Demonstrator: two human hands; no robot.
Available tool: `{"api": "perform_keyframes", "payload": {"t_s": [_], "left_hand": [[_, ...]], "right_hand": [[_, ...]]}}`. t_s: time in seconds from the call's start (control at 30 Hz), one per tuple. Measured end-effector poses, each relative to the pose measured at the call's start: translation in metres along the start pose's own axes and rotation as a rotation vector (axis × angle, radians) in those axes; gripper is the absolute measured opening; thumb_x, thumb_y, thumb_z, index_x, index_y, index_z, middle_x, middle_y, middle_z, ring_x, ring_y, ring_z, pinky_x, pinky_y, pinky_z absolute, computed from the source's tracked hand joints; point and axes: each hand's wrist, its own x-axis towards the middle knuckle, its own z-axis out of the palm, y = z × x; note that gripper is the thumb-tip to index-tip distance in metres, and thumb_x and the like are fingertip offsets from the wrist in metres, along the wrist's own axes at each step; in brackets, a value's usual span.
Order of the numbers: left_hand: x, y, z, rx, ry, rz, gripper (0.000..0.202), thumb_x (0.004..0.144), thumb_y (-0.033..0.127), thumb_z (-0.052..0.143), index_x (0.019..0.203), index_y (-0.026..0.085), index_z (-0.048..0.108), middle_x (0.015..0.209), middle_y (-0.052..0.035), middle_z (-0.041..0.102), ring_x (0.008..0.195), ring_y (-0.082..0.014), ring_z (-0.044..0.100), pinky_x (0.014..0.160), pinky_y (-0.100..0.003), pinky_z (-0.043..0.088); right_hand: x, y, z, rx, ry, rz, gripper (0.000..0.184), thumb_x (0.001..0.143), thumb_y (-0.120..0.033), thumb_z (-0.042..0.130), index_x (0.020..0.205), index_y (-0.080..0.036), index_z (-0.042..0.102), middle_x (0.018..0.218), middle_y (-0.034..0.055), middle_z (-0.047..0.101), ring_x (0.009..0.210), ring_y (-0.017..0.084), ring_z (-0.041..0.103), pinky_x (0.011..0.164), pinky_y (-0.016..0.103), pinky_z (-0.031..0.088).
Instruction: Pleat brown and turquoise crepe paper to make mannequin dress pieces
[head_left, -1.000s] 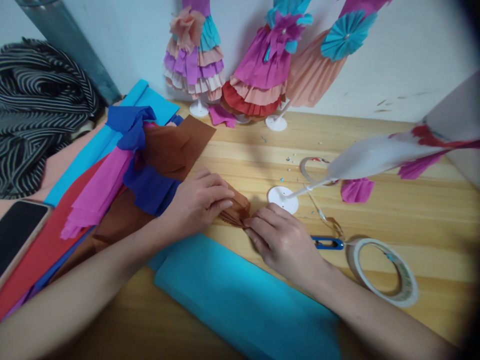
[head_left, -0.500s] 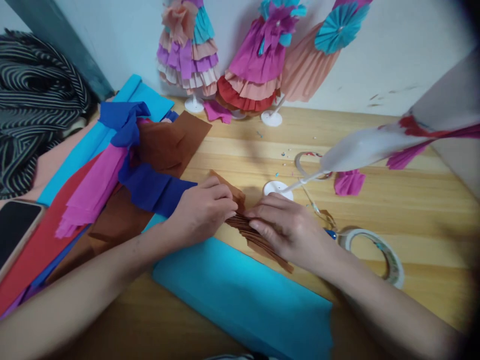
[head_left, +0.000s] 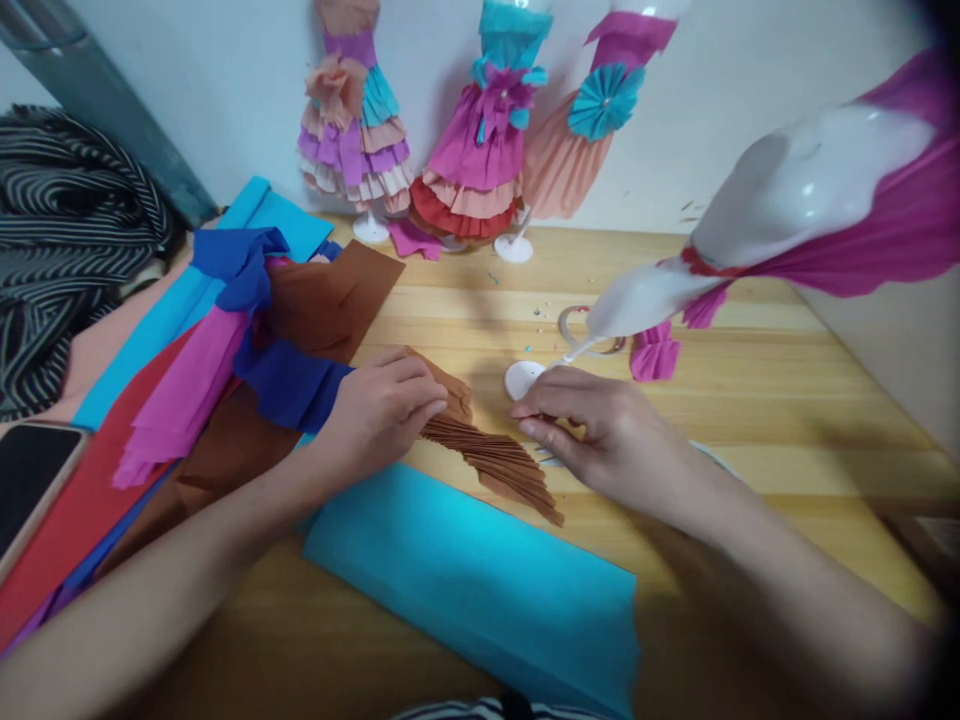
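Note:
My left hand (head_left: 379, 410) pinches one end of a brown crepe paper strip (head_left: 506, 462) folded into narrow pleats. The strip slants down to the right, its far end free above the table. My right hand (head_left: 604, 430) is apart from the strip, thumb and fingertips pressed together; whether anything small is between them I cannot make out. Just behind those fingertips is the round white base (head_left: 523, 379) of a tilted white dress form (head_left: 780, 200) draped in magenta crepe paper. A folded turquoise paper sheet (head_left: 480, 580) lies in front of both hands.
Several dress forms in layered paper dresses (head_left: 480, 150) stand along the wall. Crepe paper in blue (head_left: 292, 385), pink (head_left: 184, 400) and red (head_left: 97, 470) is heaped left, beside a phone (head_left: 37, 490). A ring (head_left: 566, 325), magenta scrap (head_left: 655, 352) and tiny beads lie right of centre.
My right hand has let go of the pleated brown strip and moved off to its right. My left hand keeps its hold on the strip. The view has shifted a little.

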Motion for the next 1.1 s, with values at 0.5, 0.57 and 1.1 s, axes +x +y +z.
{"api": "perform_keyframes", "payload": {"t_s": [0.5,0.57,1.1], "left_hand": [[0.009,-0.004,-0.019,0.046,-0.144,-0.208,0.015,0.080,0.009,0.059,0.079,0.018,0.070,0.086,-0.0037,0.069,0.086,-0.0181,0.064,0.076,-0.029,0.051],[0.012,-0.006,-0.020,0.078,-0.192,-0.228,0.016,0.080,0.009,0.057,0.079,0.018,0.070,0.086,-0.0035,0.068,0.086,-0.0178,0.064,0.077,-0.030,0.052],[0.030,-0.020,-0.013,0.176,-0.359,-0.298,0.018,0.083,0.010,0.052,0.077,0.016,0.068,0.091,-0.0056,0.063,0.086,-0.0191,0.061,0.076,-0.030,0.049]], "right_hand": [[0.024,0.002,0.042,0.032,0.136,0.137,0.015,0.081,-0.005,0.055,0.082,-0.014,0.067,0.078,0.0061,0.067,0.069,0.017,0.062,0.062,0.027,0.047],[0.026,0.004,0.049,0.018,0.131,0.147,0.014,0.081,-0.006,0.056,0.084,-0.015,0.067,0.080,0.0063,0.067,0.072,0.018,0.063,0.065,0.028,0.048],[0.039,0.004,0.056,-0.139,0.112,0.189,0.011,0.084,-0.013,0.055,0.079,-0.015,0.065,0.078,0.0065,0.062,0.067,0.017,0.057,0.060,0.028,0.042]]}}
